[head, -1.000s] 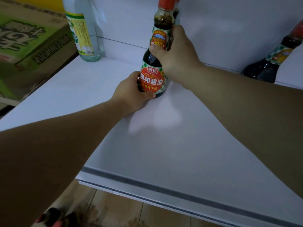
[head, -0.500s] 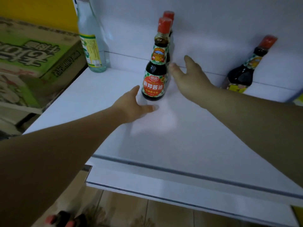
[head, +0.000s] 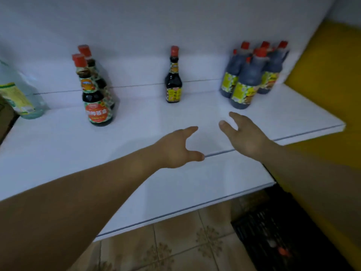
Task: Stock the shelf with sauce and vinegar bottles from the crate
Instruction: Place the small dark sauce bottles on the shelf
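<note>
1. Both of a person's arms reach over a white shelf (head: 58, 149). The left hand (head: 176, 148) and the right hand (head: 244, 133) hang side by side above its front half, near each other but not touching.
2. Both hands are empty. The fingers are loosely spread, the thumbs stand out from the palms, and neither hand touches a bottle.
3. A red-label bottle (head: 96, 96) of dark sauce stands upright left of centre, well ahead of the left hand. A second bottle (head: 103, 85) with the same red cap stands just behind it, partly hidden.
4. A yellow-label bottle (head: 173, 79), dark with a red cap, stands alone at the back of the shelf, near the middle.
5. Several dark bottles (head: 252, 75) with red caps and yellow-green labels stand packed together at the back right, beyond the right hand.
6. A clear bottle (head: 19, 94) with a pale yellow label stands at the far left edge, cut off by the frame.
7. A lower ledge (head: 195, 188) juts out under the shelf, above a patterned tile floor (head: 166, 241).
8. A black crate (head: 273, 231) sits on the floor at lower right, beside a yellow wall (head: 332, 75). Its contents are too blurred to make out.
</note>
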The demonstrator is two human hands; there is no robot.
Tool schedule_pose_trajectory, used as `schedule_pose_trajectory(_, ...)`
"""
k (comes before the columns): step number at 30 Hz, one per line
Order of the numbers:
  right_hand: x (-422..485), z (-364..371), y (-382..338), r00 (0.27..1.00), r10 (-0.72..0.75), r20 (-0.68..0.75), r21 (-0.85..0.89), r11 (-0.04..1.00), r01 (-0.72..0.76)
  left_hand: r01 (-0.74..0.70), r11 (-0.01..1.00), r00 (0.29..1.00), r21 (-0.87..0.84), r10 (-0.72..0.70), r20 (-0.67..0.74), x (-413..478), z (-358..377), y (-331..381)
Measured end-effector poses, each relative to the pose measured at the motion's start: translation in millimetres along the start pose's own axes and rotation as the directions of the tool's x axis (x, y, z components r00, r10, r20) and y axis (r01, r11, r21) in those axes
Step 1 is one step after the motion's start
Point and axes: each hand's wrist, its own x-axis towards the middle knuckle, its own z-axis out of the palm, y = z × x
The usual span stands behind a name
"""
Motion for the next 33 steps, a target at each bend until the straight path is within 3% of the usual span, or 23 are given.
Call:
schedule_pose_trajectory(4, -44.5, -58.7, 101.6, 0.976, 0.187, -0.109, -0.029, 0.981, -0.191, -0.129, 0.992, 0.982, -0.012, 0.13, 0.138, 36.6, 85.1, 68.2)
schedule_pose_trajectory(7, -87.1, -91.3, 181.9, 0.937, 0.337, -0.096, -0.047, 0.938, -0.342, -0.174, 0.985, 0.945, -0.009, 0.169, 0.28, 54.9, 166.7, 106.5)
schedule_pose_trajectory(12, -184.5, -126.5, 317.9, 0.877, 0.48, -0.018, -0.032, 0.876, -0.481, -0.211, 0.971, 0.814, -0.116, 0.24, 0.528, 60.3, 316.0, 166.6)
schedule_pose_trajectory(19, -271.2, -135.7, 463.8, 0.741, 0.654, 0.154, 0.04, 0.745, -0.666, -0.101, 0.995, 0.717, 0.007, 0.068, 0.694, 62.1, 483.5, 199.5)
schedule_pose_trajectory(26, -291.9, -104.6, 534.0, 0.653, 0.718, 0.243, 0.074, 0.657, -0.75, -0.048, 0.965, 0.691, 0.256, -0.154, 0.707, 90.4, 531.0, 165.9)
schedule_pose_trajectory(33, -260.9, -52.5, 541.8, 0.568, 0.759, 0.318, 0.128, 0.559, -0.819, -0.134, 0.954, 0.667, 0.269, -0.113, 0.736, 133.5, 536.1, 121.4)
